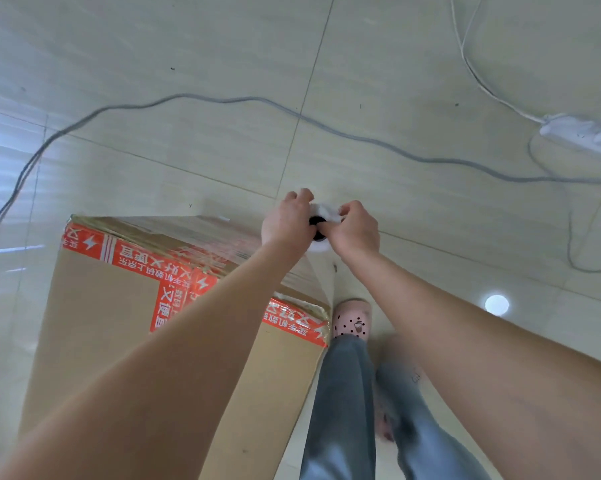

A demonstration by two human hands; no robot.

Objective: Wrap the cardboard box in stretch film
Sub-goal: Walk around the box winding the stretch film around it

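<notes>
A single camera rides on the person's head and looks steeply down and a little forward at the floor [188, 64]. Its wide lens bows the tile seams and swells whatever is near. The left forearm [188, 341] and right forearm [465, 323] run in from the bottom corners, large and close. The left grip [287, 220] and right grip [356, 230] meet on the film roll [326, 211] just above mid-frame. The cardboard box [119, 341] fills the lower left, seen from above. The person's legs [340, 393] and a slipper [351, 320] lie straight below the lens. Farther floor takes the upper half.
</notes>
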